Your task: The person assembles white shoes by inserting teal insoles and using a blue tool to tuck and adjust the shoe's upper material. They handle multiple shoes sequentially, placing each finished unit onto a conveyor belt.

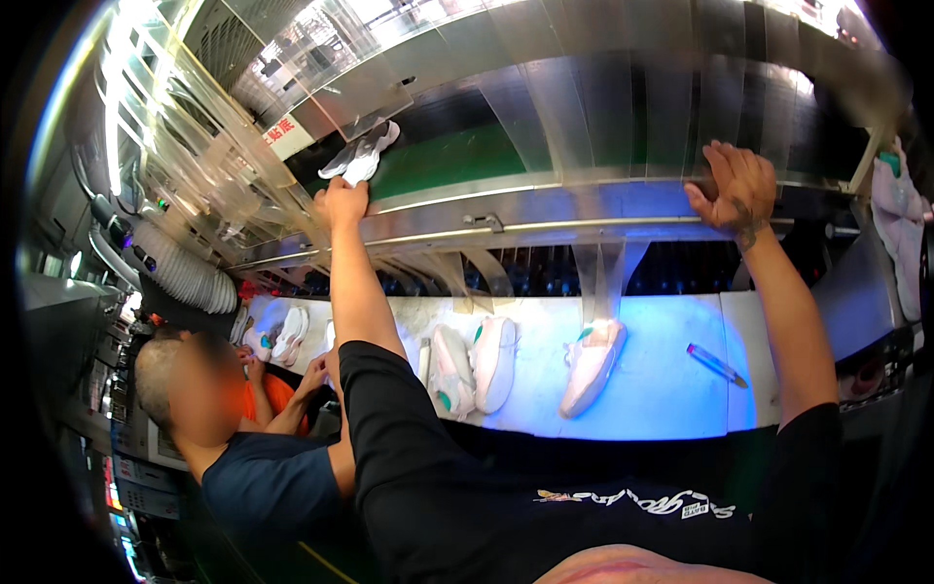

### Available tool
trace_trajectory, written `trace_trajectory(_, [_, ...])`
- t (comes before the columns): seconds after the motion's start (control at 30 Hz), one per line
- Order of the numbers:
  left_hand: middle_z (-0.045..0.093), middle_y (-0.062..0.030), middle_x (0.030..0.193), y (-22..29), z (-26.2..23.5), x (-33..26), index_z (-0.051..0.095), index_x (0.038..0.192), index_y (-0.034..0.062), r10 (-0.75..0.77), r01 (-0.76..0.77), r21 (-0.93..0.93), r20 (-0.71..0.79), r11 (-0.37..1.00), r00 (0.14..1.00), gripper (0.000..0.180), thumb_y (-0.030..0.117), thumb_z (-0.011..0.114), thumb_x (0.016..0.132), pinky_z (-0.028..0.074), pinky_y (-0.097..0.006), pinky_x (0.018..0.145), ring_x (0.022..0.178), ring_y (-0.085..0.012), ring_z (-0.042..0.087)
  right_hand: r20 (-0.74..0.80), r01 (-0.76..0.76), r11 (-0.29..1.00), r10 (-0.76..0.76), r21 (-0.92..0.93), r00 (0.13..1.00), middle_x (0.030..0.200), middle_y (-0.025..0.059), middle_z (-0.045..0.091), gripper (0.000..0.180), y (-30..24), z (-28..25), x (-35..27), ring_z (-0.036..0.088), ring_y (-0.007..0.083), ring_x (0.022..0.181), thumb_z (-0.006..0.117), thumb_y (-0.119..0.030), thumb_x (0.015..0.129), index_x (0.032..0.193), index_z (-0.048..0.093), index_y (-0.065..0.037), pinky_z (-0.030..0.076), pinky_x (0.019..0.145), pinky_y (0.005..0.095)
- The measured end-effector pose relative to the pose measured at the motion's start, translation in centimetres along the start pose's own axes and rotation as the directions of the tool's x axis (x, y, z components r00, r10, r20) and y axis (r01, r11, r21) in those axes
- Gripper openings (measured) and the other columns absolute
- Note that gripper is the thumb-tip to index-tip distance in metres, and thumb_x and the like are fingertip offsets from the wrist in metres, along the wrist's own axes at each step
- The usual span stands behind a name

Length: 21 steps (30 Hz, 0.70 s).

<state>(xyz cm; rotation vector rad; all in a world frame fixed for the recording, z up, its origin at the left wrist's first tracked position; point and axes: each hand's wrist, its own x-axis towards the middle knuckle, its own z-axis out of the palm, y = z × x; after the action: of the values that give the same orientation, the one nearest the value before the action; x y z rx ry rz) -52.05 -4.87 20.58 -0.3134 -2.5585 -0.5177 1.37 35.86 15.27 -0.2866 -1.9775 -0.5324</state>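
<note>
My left hand (342,202) reaches up to a green conveyor belt (448,161), its fingers closed on the near end of a white shoe sole (367,159). A second, greyer sole (341,161) lies beside that one. My right hand (736,190) rests on the metal ledge (623,187) by the clear hanging strips, fingers stretched and thumb apart, holding nothing. Below my arms, a pale pink shoe upper (593,368) with a green patch lies under blue light on the white worktable (662,389). Two more pale shoe uppers (452,370) (495,362) lie to its left.
A pen-like brush (717,365) lies on the table's right side. At the left a co-worker (263,467) stands close, hands near several white shoes (282,326). Clear strips (603,117) hang over the belt. A ribbed hose (180,263) runs at the left, a pale upper (900,214) hangs far right.
</note>
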Motion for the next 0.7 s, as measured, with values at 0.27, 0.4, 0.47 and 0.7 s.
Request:
trace_trajectory(0.27, [0.056, -0.0250, 0.128, 3.8, -0.5, -24.3, 0.057, 0.095, 0.0027, 0.357, -0.410, -0.588, -0.212, 0.697, 0.910, 0.030, 0.017, 0.083, 0.093, 0.042, -0.049, 0.104, 0.119, -0.0415, 0.052, 0.160, -0.121, 0.992, 0.122, -0.018, 0.980, 0.143, 0.0182, 0.063, 0.075, -3.1, -4.2, -0.8, 0.062, 0.0348, 0.130, 0.074, -0.058, 0.091, 0.142, 0.062, -0.005, 0.049, 0.109, 0.0477])
trace_trajectory(0.4, [0.048, -0.0307, 0.142, 8.1, -5.3, -47.6, 0.061, 0.095, 0.0034, 0.477, -0.359, -0.729, -0.051, 0.582, 0.877, 0.033, 0.013, 0.091, 0.085, 0.042, -0.048, 0.115, 0.137, -0.0450, 0.048, 0.725, -0.727, 0.349, 0.166, 0.591, 0.669, 0.158, 0.0229, 0.050, 0.079, -14.0, -8.7, -7.5, 0.061, 0.0359, 0.133, 0.084, -0.036, 0.093, 0.155, 0.050, -0.001, 0.049, 0.115, 0.0458])
trace_trajectory(0.47, [0.049, -0.0303, 0.141, 9.8, -6.4, -54.8, 0.064, 0.100, 0.0053, 0.662, -0.231, -0.870, 0.136, 0.436, 0.737, 0.036, 0.018, 0.094, 0.083, 0.042, -0.051, 0.116, 0.137, -0.0459, 0.048, 0.935, -0.945, 0.028, 0.133, 0.327, 0.328, 0.150, 0.0221, 0.058, 0.078, -17.2, -12.5, -11.5, 0.064, 0.0323, 0.131, 0.084, -0.030, 0.095, 0.156, 0.047, 0.001, 0.052, 0.111, 0.0436])
trace_trajectory(0.7, [0.049, -0.0325, 0.147, 8.0, -2.9, -50.8, 0.055, 0.151, 0.0048, 0.637, -0.448, -0.510, 0.290, 0.734, 0.715, 0.080, 0.025, 0.090, 0.082, 0.044, -0.057, 0.114, 0.132, -0.0515, 0.053, 0.980, -0.960, 0.256, 0.184, -0.117, -0.070, 0.136, 0.0260, 0.069, 0.081, -16.0, -15.6, -21.8, 0.071, 0.0370, 0.125, 0.080, -0.035, 0.097, 0.158, 0.043, 0.003, 0.056, 0.109, 0.0478])
